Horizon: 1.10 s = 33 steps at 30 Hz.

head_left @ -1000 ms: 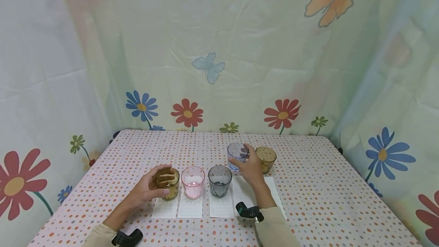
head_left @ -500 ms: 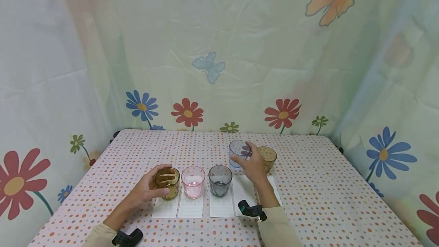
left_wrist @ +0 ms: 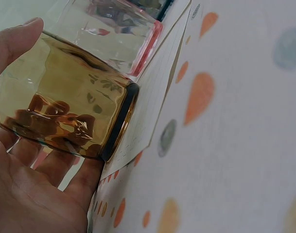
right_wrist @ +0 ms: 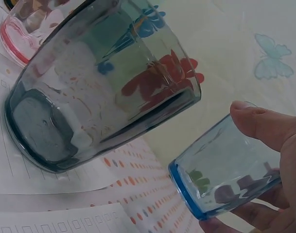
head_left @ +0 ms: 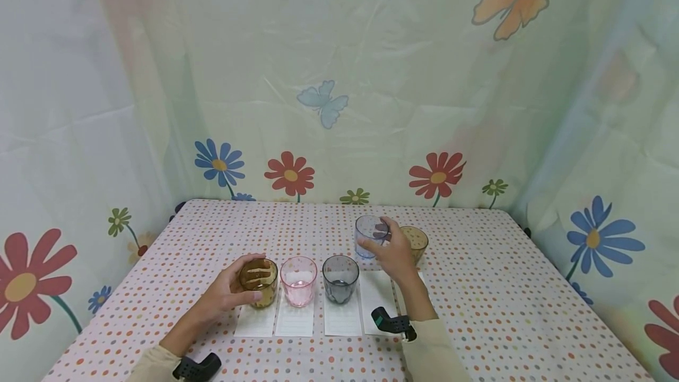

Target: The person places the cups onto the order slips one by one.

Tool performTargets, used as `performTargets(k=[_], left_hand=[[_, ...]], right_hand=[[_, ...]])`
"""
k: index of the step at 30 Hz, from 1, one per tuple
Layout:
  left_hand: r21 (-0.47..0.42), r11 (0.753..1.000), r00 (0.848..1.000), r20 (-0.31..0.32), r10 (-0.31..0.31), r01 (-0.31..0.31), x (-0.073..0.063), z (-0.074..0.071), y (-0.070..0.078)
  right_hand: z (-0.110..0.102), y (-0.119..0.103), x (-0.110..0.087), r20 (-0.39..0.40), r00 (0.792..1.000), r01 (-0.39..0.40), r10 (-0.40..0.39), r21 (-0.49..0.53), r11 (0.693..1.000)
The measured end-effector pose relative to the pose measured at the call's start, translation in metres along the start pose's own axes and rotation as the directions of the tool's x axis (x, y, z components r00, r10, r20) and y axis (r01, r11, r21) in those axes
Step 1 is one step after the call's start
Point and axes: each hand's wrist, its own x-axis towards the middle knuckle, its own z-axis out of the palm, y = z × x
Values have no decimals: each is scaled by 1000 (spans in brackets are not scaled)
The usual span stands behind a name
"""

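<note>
My left hand (head_left: 220,292) grips an amber glass (head_left: 269,283), thumb in front and fingers wrapped behind it. Its dark base stands at a paper slip in the left wrist view. Farther back, my right hand (head_left: 399,257) holds a pale blue glass (head_left: 366,233) between thumb and fingers. In the right wrist view the blue base (right_wrist: 186,194) shows, slightly tilted. Between the hands stand a pink glass (head_left: 299,283) and a grey glass (head_left: 340,280), both upright. A second amber glass (head_left: 417,239) is partly hidden behind my right hand.
White paper slips (head_left: 294,323) lie in a row under and in front of the glasses; another slip (head_left: 375,296) lies below my right wrist. The dotted tablecloth (head_left: 498,299) covers the table. A flowered curtain (head_left: 239,63) hangs behind and at both sides.
My right hand has moved the blue glass slightly back and to the right, covering more of the second amber glass. The left hand keeps its place on its glass.
</note>
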Motion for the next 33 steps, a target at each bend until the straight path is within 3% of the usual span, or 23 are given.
performTargets(k=[7, 18, 33], left_hand=[[1, 1000, 1000, 6, 4, -4, 0, -1, 0], [-11, 1000, 1000, 13, 11, -11, 0, -2, 0], [-41, 999, 999, 27, 35, -34, 1, -1, 0]], right_hand=[[-6, -2, 2, 5, 1000, 4, -4, -20, 1000], [-17, -6, 2, 20, 998, 64, -65, 42, 997], [-29, -13, 0, 21, 998, 53, -56, 127, 991]])
